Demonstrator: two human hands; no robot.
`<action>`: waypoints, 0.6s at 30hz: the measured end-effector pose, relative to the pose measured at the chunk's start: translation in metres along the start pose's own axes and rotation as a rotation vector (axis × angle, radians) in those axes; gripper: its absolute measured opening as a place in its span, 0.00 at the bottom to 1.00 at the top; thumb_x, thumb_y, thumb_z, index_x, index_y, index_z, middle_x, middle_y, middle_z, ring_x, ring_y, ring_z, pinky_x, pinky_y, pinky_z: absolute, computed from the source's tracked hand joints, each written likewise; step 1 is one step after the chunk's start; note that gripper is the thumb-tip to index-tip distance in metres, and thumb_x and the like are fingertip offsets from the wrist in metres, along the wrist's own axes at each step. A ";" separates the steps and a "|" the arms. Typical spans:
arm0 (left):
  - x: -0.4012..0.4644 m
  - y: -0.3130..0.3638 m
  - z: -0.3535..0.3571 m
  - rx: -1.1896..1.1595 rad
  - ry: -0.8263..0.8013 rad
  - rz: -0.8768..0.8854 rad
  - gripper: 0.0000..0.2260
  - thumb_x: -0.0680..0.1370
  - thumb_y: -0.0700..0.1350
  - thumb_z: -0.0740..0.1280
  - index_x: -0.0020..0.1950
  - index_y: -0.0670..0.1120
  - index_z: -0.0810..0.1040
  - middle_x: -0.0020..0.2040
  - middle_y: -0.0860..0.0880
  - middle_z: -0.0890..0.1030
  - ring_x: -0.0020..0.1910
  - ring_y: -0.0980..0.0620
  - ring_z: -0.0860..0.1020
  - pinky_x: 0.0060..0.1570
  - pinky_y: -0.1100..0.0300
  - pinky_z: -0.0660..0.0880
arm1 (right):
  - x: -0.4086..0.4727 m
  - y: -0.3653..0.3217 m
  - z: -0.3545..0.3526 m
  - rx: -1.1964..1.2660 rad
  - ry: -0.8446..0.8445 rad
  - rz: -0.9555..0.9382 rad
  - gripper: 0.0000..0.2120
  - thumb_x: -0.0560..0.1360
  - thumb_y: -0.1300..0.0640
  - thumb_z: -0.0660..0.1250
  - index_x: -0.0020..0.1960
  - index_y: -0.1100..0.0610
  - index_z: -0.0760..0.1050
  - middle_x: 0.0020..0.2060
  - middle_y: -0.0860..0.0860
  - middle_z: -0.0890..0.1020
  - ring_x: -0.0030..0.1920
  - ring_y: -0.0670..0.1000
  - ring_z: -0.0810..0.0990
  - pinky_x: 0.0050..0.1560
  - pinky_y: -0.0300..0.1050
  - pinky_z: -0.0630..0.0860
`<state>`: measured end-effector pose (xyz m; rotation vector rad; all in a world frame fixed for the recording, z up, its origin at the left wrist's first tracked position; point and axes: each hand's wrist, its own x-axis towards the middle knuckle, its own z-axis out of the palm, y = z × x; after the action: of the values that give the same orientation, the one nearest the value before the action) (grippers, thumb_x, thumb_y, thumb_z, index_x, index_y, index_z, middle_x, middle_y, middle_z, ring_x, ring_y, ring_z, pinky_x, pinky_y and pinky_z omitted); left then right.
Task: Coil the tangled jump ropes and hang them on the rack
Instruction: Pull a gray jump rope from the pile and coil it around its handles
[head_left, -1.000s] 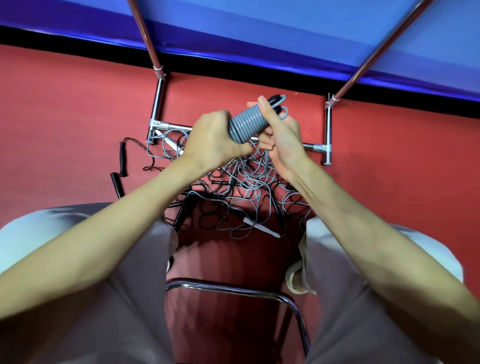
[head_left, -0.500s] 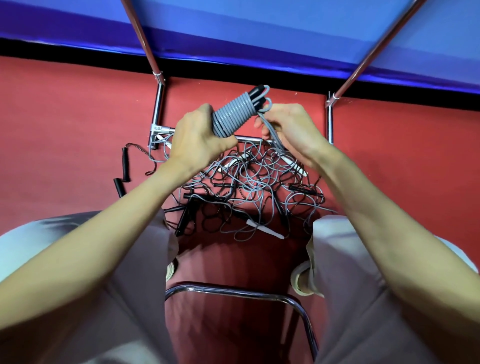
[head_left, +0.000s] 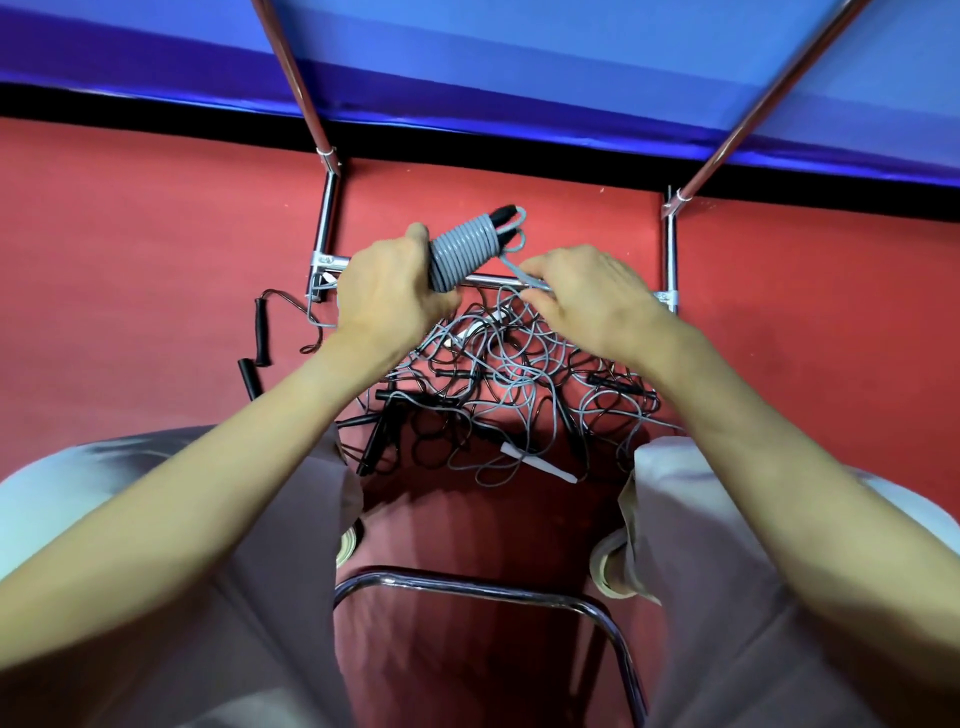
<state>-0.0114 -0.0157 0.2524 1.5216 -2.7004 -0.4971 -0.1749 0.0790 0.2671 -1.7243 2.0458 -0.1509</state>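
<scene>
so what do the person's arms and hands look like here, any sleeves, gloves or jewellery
Both forearms are bare up to the frame edge: no sleeves, gloves, watch or bracelets in view. The left hand and right hand show no rings on the visible sides. Only pale greyish-mauve trousers show, on the legs below the arms.

Red floor (head_left: 130, 249) w/ tangled jump ropes (head_left: 498, 384) lying by rack base (head_left: 326, 244).
</scene>
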 end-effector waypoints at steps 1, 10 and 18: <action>-0.002 -0.001 0.003 0.022 -0.041 0.024 0.18 0.71 0.50 0.73 0.53 0.42 0.71 0.44 0.41 0.79 0.43 0.39 0.77 0.38 0.52 0.71 | -0.002 0.000 0.001 -0.069 -0.036 -0.012 0.08 0.81 0.56 0.60 0.49 0.60 0.74 0.43 0.58 0.79 0.45 0.61 0.78 0.43 0.47 0.67; -0.015 -0.007 0.000 0.253 -0.456 0.455 0.18 0.70 0.50 0.75 0.57 0.51 0.76 0.44 0.50 0.81 0.50 0.46 0.80 0.39 0.59 0.63 | -0.009 0.008 -0.004 0.158 -0.256 -0.129 0.11 0.69 0.51 0.76 0.47 0.56 0.85 0.44 0.51 0.85 0.45 0.50 0.82 0.48 0.48 0.77; -0.020 -0.008 -0.004 -0.028 -0.488 0.599 0.17 0.66 0.41 0.75 0.50 0.53 0.77 0.29 0.54 0.71 0.32 0.51 0.70 0.36 0.60 0.61 | -0.017 0.030 -0.014 0.804 -0.395 -0.102 0.09 0.67 0.58 0.77 0.43 0.59 0.80 0.39 0.66 0.81 0.40 0.54 0.79 0.43 0.40 0.74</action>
<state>0.0065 -0.0039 0.2572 0.5574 -3.2621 -0.9523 -0.2057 0.0989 0.2729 -1.2154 1.3350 -0.5358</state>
